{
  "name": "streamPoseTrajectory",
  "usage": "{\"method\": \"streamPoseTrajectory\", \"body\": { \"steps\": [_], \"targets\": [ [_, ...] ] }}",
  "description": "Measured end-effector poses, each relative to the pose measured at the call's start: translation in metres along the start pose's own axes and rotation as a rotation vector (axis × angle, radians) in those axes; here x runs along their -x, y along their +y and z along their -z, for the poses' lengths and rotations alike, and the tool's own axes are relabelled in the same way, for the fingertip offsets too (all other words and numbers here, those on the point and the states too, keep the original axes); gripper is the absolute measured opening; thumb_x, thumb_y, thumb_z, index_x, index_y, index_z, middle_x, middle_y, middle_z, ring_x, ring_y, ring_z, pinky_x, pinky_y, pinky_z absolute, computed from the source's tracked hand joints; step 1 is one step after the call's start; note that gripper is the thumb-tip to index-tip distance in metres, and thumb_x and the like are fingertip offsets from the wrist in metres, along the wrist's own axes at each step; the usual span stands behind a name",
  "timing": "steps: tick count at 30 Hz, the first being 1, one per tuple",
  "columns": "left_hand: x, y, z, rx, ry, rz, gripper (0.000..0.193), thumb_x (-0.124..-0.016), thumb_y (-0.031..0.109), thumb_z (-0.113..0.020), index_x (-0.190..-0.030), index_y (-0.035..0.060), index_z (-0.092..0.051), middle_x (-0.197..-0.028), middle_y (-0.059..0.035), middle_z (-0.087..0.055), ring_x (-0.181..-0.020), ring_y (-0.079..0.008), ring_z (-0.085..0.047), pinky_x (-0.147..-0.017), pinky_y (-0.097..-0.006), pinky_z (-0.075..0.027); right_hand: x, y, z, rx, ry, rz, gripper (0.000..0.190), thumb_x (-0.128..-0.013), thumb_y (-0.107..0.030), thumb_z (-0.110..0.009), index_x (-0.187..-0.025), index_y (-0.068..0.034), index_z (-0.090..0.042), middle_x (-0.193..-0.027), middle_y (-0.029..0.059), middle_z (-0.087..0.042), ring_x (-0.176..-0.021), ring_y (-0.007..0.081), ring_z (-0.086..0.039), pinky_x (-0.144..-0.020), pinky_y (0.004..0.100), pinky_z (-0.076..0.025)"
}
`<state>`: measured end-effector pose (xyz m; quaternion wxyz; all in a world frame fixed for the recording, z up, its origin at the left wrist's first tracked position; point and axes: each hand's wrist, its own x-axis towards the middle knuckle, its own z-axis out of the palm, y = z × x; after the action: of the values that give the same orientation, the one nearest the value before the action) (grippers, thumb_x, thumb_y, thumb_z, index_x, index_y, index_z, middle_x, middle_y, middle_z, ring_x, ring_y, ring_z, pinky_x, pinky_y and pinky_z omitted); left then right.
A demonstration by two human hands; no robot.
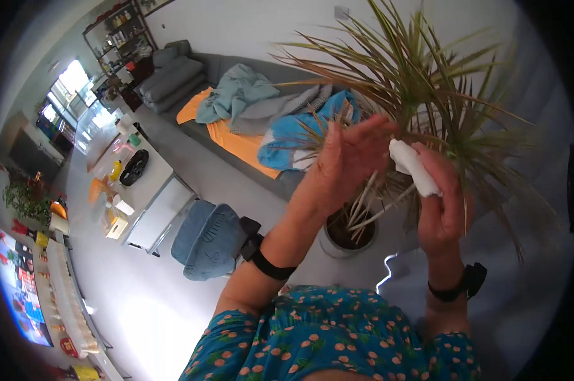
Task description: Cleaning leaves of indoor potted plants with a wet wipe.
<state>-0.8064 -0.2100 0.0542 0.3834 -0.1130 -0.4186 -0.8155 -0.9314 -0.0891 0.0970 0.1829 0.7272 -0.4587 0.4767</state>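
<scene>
My right hand (442, 205) is closed around a folded white tissue or cloth (414, 167), in front of the long, narrow leaves of a potted dracaena-like plant (413, 90). To its left, my left hand (346, 159) is raised with the fingers extended towards the leaves; no object shows in it, though its fingertips are blurred against the foliage. Below both hands, several pale bare stems rise from dark soil in a round, light-coloured pot (337, 247).
A grey sofa (172, 126) holding blankets and clothes runs along the wall. Left of my left arm is a chair with a blue cover (206, 240). A long table (156, 183) bears a black bag and small containers. A lit television (22, 290) stands far left.
</scene>
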Motion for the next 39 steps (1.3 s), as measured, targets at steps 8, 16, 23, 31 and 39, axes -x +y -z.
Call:
{"method": "streamPoseTrajectory", "body": {
  "steps": [8, 16, 23, 31, 39],
  "targets": [
    [0.000, 0.010, 0.005, -0.053, 0.148, 0.033, 0.074, -0.087, 0.058, -0.029, -0.126, -0.0040, -0.037, -0.129, -0.0235, -0.039, -0.122, -0.0338, -0.036, -0.102, -0.0432, -0.029, 0.013, 0.034, -0.010, 0.271, 0.155, -0.110, 0.038, -0.072, 0.011, -0.049, -0.107, -0.001, -0.057, -0.101, 0.0149, -0.061, -0.089, 0.0271, -0.061, -0.076, 0.0333, -0.048],
    [0.019, -0.005, 0.061, -0.141, 0.347, -0.002, 0.069, -0.090, 0.053, -0.029, -0.122, -0.0071, -0.039, -0.121, -0.0231, -0.047, -0.112, -0.0324, -0.047, -0.097, -0.0407, -0.035, 0.037, 0.048, -0.025, 0.308, 0.045, -0.158, 0.033, -0.072, 0.007, -0.053, -0.104, -0.001, -0.055, -0.094, 0.0162, -0.061, -0.084, 0.0316, -0.060, -0.072, 0.0370, -0.048],
    [0.043, -0.061, 0.089, -0.124, 0.345, 0.226, 0.069, -0.088, 0.055, -0.032, -0.120, -0.0049, -0.043, -0.118, -0.0161, -0.052, -0.109, -0.0269, -0.050, -0.094, -0.0385, -0.038, 0.069, 0.062, -0.053, 0.003, -0.188, -0.409, 0.037, -0.075, 0.002, -0.051, -0.112, -0.003, -0.051, -0.094, 0.0187, -0.059, -0.080, 0.0312, -0.059, -0.071, 0.0374, -0.048],
    [0.051, -0.109, 0.073, -0.030, 0.522, 0.388, 0.075, -0.085, 0.060, -0.035, -0.124, -0.0036, -0.040, -0.121, -0.0159, -0.048, -0.112, -0.0267, -0.044, -0.096, -0.0372, -0.033, 0.086, 0.079, -0.040, 0.350, -0.124, -0.364, 0.033, -0.079, 0.005, -0.043, -0.110, -0.001, -0.055, -0.104, 0.0177, -0.057, -0.095, 0.0302, -0.056, -0.082, 0.0380, -0.044],
    [0.058, -0.140, 0.079, 0.033, 0.217, 0.340, 0.067, -0.090, 0.054, -0.029, -0.128, 0.0001, -0.037, -0.130, -0.0137, -0.041, -0.117, -0.0280, -0.042, -0.099, -0.0384, -0.030, 0.123, 0.088, -0.048, -0.344, -0.181, -0.822, 0.035, -0.079, 0.000, -0.042, -0.112, -0.001, -0.053, -0.106, 0.0143, -0.058, -0.097, 0.0255, -0.055, -0.084, 0.0339, -0.042]
  ]
}}
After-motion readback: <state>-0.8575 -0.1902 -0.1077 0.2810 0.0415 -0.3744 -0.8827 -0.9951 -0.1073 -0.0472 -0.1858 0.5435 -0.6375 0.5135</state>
